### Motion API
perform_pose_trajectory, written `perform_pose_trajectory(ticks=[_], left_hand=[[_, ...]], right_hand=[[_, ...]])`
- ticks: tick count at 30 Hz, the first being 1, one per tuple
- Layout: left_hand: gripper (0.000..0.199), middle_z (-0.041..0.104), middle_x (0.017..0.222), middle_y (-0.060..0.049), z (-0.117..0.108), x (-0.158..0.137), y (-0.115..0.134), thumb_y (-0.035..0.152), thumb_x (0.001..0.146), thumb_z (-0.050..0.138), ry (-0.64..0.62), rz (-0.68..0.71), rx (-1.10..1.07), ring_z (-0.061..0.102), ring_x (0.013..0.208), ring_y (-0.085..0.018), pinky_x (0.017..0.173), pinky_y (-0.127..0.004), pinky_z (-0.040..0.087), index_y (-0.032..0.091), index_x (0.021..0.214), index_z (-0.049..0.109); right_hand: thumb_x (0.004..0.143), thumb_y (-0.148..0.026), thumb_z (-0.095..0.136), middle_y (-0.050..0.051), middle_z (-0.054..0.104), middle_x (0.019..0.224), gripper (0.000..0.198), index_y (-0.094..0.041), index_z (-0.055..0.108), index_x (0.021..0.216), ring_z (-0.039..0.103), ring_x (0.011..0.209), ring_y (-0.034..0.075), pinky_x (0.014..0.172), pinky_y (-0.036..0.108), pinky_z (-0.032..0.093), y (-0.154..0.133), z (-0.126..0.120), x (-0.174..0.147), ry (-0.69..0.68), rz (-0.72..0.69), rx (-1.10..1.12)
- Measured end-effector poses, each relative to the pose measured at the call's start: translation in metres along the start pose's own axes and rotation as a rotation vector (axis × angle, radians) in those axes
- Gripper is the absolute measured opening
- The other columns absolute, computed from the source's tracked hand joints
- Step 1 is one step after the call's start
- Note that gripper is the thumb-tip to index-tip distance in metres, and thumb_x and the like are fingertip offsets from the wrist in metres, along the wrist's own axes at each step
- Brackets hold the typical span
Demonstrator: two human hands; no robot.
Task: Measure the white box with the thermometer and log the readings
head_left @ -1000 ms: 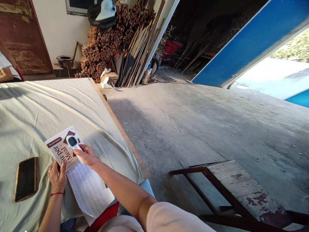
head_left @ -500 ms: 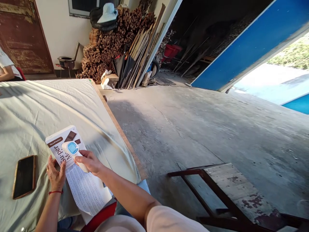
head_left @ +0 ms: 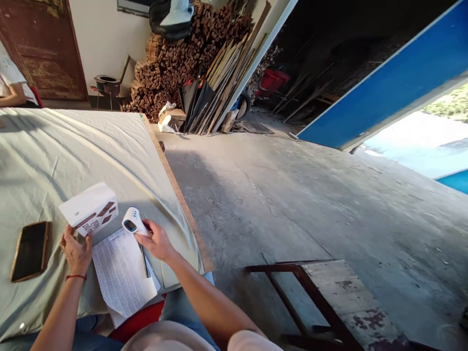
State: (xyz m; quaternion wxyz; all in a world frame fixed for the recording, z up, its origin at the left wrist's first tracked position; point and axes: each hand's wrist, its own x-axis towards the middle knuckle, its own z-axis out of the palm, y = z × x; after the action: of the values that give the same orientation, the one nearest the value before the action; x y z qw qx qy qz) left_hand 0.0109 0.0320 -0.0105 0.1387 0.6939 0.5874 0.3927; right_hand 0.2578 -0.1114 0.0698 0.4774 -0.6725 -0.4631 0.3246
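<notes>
My left hand [head_left: 77, 251] grips the near end of a white box [head_left: 87, 204] with brown chocolate pictures and print. The box is tilted so that its plain white side faces up. My right hand [head_left: 158, 240] is closed around a white infrared thermometer [head_left: 132, 222] with blue buttons and a small dark screen. It is held apart from the box, to its right. Below both hands lie handwritten sheets of paper [head_left: 122, 273] at the table's near edge, with a dark pen [head_left: 145, 261] on their right side.
A phone in a brown case [head_left: 31, 251] lies on the cloth-covered table [head_left: 73, 151], left of my left hand. On the concrete floor to the right stands a worn wooden chair [head_left: 336, 287]. Stacked firewood [head_left: 168, 68] lines the back wall. Another person [head_left: 14, 80] sits at the far left.
The thermometer has moved right, away from the box front, and its lit blue screen is now dark. My left hand has tipped the box, uncovering more of the papers and the pen.
</notes>
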Motion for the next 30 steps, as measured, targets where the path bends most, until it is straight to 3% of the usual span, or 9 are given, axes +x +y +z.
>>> perform_pose_trajectory(ticks=[4,8,11,14,17,22,26,30], left_hand=[[0.066,0.065,0.131,-0.021,0.001,-0.011,-0.004,0.051,0.086,0.059,-0.002,-0.003,0.009,0.055,0.133,-0.037,0.118,-0.058,0.038,0.014,0.139,0.049],[0.059,0.066,0.130,-0.024,0.000,-0.029,-0.003,0.043,0.088,0.061,-0.034,0.044,0.012,0.059,0.127,-0.038,0.111,-0.059,0.043,0.011,0.138,0.050],[0.057,0.069,0.127,-0.020,0.001,-0.038,-0.004,0.042,0.088,0.065,-0.021,0.024,0.068,0.063,0.121,-0.035,0.109,-0.055,0.046,0.014,0.136,0.052],[0.057,0.068,0.128,-0.019,0.003,-0.046,-0.005,0.044,0.089,0.067,-0.027,0.010,0.094,0.062,0.123,-0.034,0.111,-0.054,0.046,0.015,0.136,0.053],[0.058,0.068,0.127,-0.018,0.005,-0.052,-0.003,0.046,0.090,0.067,-0.033,0.001,0.093,0.060,0.124,-0.034,0.112,-0.054,0.044,0.015,0.137,0.053],[0.058,0.068,0.124,-0.016,0.003,-0.050,0.000,0.045,0.090,0.067,-0.048,0.003,0.082,0.060,0.123,-0.032,0.112,-0.051,0.043,0.015,0.137,0.052],[0.057,0.067,0.120,-0.015,-0.007,-0.053,0.007,0.040,0.087,0.066,-0.028,0.001,0.045,0.061,0.117,-0.031,0.106,-0.051,0.047,0.014,0.135,0.051],[0.038,0.065,0.120,-0.015,-0.014,-0.073,0.022,0.035,0.089,0.060,-0.001,0.040,-0.033,0.058,0.120,-0.033,0.108,-0.056,0.045,0.017,0.123,0.057]], right_hand=[[0.081,-0.029,0.071,0.011,0.075,0.110,0.038,-0.019,0.071,0.118,0.071,0.100,0.028,0.087,0.038,0.056,0.053,-0.020,-0.003,0.112,0.042,-0.486],[0.085,-0.035,0.066,0.012,0.074,0.108,0.038,-0.020,0.071,0.120,0.070,0.102,0.031,0.087,0.041,0.056,0.100,-0.031,-0.013,0.112,0.075,-0.675],[0.088,-0.041,0.060,0.020,0.070,0.116,0.045,-0.014,0.070,0.123,0.067,0.107,0.036,0.088,0.047,0.054,0.119,-0.030,-0.019,0.177,0.018,-0.748],[0.093,-0.050,0.053,0.021,0.069,0.118,0.049,-0.014,0.069,0.121,0.067,0.104,0.034,0.086,0.045,0.053,0.117,-0.019,-0.028,0.222,-0.092,-0.660],[0.091,-0.057,0.055,0.011,0.073,0.096,0.048,-0.018,0.067,0.116,0.069,0.081,0.027,0.077,0.038,0.053,0.100,0.000,-0.038,0.027,-0.069,-0.565],[0.090,-0.038,0.059,0.011,0.076,0.097,0.049,-0.016,0.060,0.134,0.072,0.093,0.030,0.074,0.035,0.049,0.078,0.025,-0.044,-0.112,0.027,-0.694],[0.088,-0.021,0.050,0.011,0.077,0.103,0.050,-0.018,0.064,0.136,0.072,0.093,0.027,0.082,0.036,0.052,0.078,0.022,-0.039,-0.118,-0.043,-0.654],[0.085,-0.019,0.047,0.008,0.078,0.106,0.042,-0.022,0.074,0.117,0.072,0.096,0.023,0.089,0.034,0.056,0.088,0.006,-0.030,-0.120,-0.174,-0.407]])
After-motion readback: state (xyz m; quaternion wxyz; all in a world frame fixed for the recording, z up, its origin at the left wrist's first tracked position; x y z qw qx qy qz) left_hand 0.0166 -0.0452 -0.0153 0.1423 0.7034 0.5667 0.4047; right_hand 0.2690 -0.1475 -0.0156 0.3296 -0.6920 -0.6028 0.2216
